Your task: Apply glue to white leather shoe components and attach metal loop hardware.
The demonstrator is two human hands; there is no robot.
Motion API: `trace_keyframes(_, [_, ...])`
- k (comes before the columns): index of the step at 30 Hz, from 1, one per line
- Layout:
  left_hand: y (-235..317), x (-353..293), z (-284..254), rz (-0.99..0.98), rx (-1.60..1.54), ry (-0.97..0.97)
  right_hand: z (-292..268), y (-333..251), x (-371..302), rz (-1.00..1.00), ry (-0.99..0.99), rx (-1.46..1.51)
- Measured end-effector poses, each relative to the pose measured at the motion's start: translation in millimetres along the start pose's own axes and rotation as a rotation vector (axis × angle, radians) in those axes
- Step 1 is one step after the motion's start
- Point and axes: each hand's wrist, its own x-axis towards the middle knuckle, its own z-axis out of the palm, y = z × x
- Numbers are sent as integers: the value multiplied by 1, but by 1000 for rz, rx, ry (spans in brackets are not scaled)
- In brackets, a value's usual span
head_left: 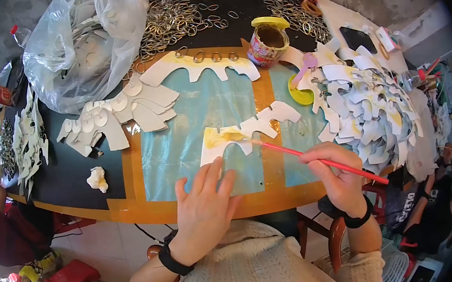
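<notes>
A white notched cut-out strip (284,111) lies on a blue plastic sheet (184,169), with yellowish glue-like liquid spread over its left part. In my right hand (338,175) is a red-handled brush (287,153); its tip touches the wet yellow area. My left hand (203,206) has its fingers spread, and the fingertips rest on the strip's lower left edge. Farther back lies another white strip (168,68), yellow-smeared, with several metal rings (216,56) along its upper edge. An open tub (267,44) with a yellow rim and brown inside stands behind, to the right.
Overlapping white cut-outs (103,120) lie left, beside a crumpled white lump (97,179). A clear plastic bag (51,72) and metal rings (173,22) fill the back. Right are a yellow dish (301,97) with a pink scoop (307,63) and heaped cut-outs (370,105). People sit on both sides.
</notes>
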Motion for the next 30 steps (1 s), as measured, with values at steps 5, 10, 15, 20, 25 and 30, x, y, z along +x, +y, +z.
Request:
trace_keyframes(5, [11, -2, 1, -12, -25, -8, -22, -1, -11, 36, 118, -42])
trace_keyframes(10, [9, 1, 0, 2, 2, -14, -14, 3, -8, -6, 101, -48])
trace_keyframes(15, [11, 2, -4, 2, 24, -16, -19, 7, -11, 2, 157, -55])
trace_keyframes(20, [27, 12, -8, 20, 53, -62, -9, 11, -6, -33, 109, -3])
trace_keyframes(25, [34, 26, 7, 125, 82, 5, -11, 12, -4, -60, 112, 5])
trace_keyframes(30, [35, 29, 5, 129, 88, -13, -8, 16, 6, -90, 157, -32])
